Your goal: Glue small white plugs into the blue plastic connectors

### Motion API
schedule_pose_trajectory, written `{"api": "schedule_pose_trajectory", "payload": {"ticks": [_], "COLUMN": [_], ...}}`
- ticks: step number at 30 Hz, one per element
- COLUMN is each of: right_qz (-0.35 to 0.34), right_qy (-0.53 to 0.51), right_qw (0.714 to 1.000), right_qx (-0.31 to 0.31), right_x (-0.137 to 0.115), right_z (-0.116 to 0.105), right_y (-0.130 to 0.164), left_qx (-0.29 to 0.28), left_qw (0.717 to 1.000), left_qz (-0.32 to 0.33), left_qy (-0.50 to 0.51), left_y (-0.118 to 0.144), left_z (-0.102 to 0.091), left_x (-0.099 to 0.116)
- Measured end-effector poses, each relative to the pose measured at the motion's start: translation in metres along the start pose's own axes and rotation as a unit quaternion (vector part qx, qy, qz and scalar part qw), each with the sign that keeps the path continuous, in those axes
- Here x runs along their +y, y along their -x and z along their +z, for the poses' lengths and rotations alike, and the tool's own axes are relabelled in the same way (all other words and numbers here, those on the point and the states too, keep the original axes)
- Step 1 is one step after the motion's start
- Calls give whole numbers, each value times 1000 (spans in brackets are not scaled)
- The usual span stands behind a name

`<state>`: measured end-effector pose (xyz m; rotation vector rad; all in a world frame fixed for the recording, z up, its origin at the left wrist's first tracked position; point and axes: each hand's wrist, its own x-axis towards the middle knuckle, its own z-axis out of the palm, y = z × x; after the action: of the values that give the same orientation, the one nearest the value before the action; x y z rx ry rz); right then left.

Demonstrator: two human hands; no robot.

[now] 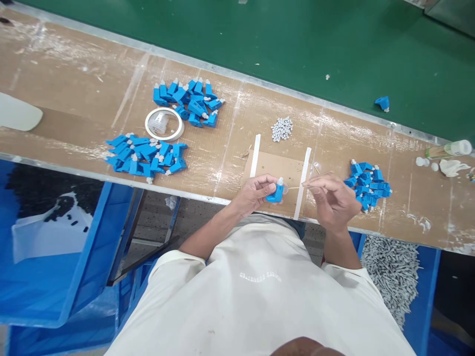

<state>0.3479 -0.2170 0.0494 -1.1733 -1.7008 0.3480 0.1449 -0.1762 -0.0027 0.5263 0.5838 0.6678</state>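
Observation:
My left hand [258,194] is closed around a blue plastic part [275,194] with a whitish tip pointing up. A small clear round piece [285,188] shows at that part's right side; whether my left hand holds it too, I cannot tell. My right hand [334,200] pinches a thin wooden toothpick [296,188], its far end reaching the clear piece. Beneath my hands lies a cardboard sheet [280,165] with white tape strips [303,180] along its sides. Beyond it sits a pile of small grey pieces [282,129].
Blue parts lie in piles at the left [144,155], the back left [196,101] and the right [367,185]. A white tape roll [179,129] rings a clear item. One blue part [383,103] rests on the green surface [282,44]. A toothpick container [454,148] lies far right; blue bins [85,267] stand below.

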Motion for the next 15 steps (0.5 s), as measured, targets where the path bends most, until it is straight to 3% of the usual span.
{"api": "schedule_pose_trajectory", "payload": {"ticks": [3,9,12,15], "right_qz": [50,65,101,153], "right_qy": [8,44,75,127], "right_qw": [999,989,986,977], "right_qx": [-5,-122,-105,-77], "right_x": [8,29,46,79], "right_z": [2,18,13,4], "right_y": [6,18,12,-16], "left_qx": [17,43,44,43], "left_qw": [1000,999,998,997], "left_qz": [3,17,12,5], "left_qy": [10,23,45,60], "left_y": [0,-4,-4,-5], "left_z": [-6,-21,-26,-28], "left_x": [3,3,2,3]}}
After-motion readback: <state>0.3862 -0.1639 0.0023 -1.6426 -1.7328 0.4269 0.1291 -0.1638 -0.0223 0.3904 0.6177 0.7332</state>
